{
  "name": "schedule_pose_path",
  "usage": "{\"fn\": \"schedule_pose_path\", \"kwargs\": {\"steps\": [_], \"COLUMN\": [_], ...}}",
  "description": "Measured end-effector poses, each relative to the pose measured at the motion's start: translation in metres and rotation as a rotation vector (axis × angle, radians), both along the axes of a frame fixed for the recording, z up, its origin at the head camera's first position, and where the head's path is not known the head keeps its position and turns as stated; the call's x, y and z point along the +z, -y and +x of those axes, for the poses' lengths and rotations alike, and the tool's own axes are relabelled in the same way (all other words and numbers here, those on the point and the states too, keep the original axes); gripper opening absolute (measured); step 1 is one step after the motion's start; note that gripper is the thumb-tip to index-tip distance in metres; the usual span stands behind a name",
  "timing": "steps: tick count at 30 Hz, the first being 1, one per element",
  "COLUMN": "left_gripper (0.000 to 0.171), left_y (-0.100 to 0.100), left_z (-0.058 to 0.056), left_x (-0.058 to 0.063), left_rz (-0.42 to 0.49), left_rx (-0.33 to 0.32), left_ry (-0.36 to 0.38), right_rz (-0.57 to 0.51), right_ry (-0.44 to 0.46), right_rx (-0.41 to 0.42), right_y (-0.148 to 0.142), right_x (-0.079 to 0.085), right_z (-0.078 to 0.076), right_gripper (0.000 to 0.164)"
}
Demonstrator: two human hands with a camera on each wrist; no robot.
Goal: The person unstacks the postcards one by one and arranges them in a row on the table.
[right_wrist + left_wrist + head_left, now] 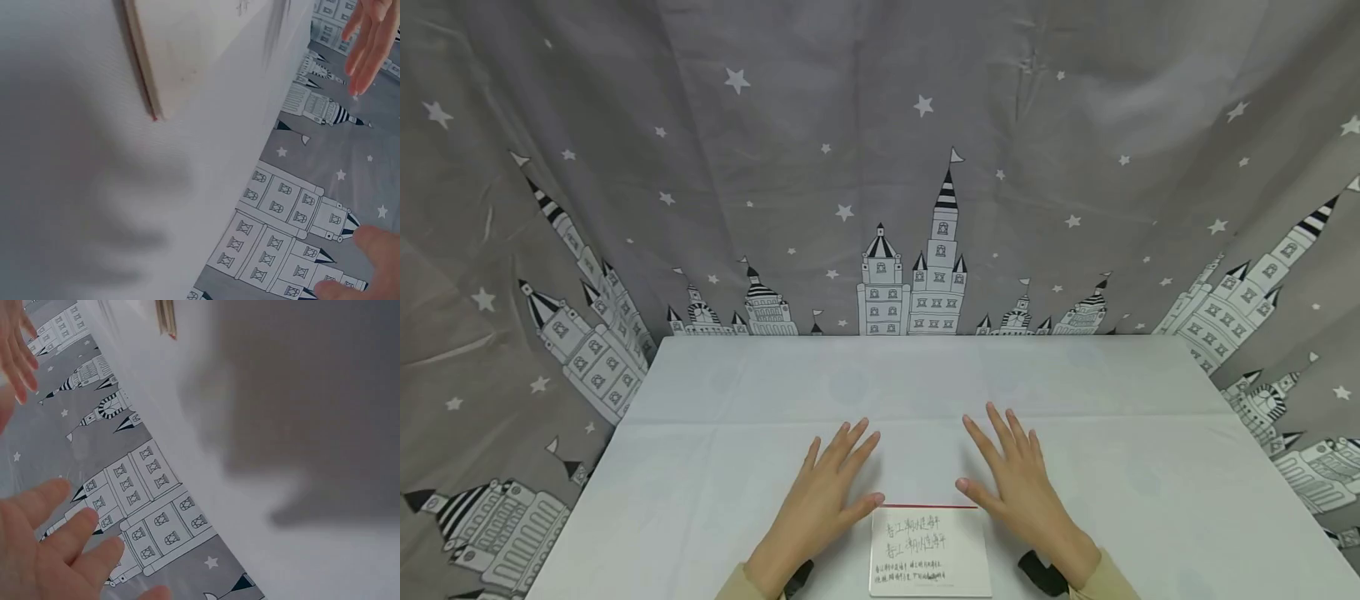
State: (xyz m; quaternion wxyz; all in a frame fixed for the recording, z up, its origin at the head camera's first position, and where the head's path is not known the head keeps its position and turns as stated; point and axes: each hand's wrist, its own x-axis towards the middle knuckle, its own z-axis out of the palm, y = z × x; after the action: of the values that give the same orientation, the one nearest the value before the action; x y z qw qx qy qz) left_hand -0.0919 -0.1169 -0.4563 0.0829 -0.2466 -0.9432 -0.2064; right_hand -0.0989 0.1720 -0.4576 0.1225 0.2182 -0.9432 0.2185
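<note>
We are looking down at a pad (930, 575) that is lying flat on the table (737, 467), near the person and between the two hands. Its red edge is facing away from the person, its lines of handwriting are running from side to side, and the tops of the characters are pointing towards the curtain (805, 108). From the head view, its longer side is appearing to run left to right, though the slant of the view is keeping us from being sure. The left hand (823, 492) is hovering with its fingers spread wide, pointing forward and inward, its thumb reaching near the pad's far left corner. The right hand (1018, 483) is mirroring it, fingers fanning wide, thumb extending near the far right part. Both wrist views are showing us soft shadows that are falling on the table. Pale sleeves (1101, 575) are covering the forearms, and the curtain is displaying castles and stars.
</note>
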Motion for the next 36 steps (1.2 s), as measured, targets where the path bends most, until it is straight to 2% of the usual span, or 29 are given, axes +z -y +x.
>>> {"fn": "schedule_pose_path", "kwargs": {"steps": [3,12,27,36], "left_gripper": [0.074,0.08,0.092,0.092], "left_y": [0.003,0.008,0.015,0.015], "left_z": [0.003,0.012,0.028,0.032], "left_x": [-0.004,-0.013,-0.023,-0.028], "left_rz": [-0.003,0.015,-0.031,-0.032], "left_rx": [-0.047,-0.12,-0.204,-0.251], "left_ry": [0.014,0.054,0.089,0.129], "right_rz": [0.004,-0.002,-0.019,0.047], "right_ry": [0.019,0.048,0.07,0.061], "right_rx": [0.028,0.091,0.196,0.234], "right_y": [-0.003,-0.009,-0.018,-0.019], "right_x": [-0.003,-0.009,-0.025,-0.033], "right_z": [0.003,0.015,0.039,0.045], "right_gripper": [0.077,0.084,0.089,0.095]}}
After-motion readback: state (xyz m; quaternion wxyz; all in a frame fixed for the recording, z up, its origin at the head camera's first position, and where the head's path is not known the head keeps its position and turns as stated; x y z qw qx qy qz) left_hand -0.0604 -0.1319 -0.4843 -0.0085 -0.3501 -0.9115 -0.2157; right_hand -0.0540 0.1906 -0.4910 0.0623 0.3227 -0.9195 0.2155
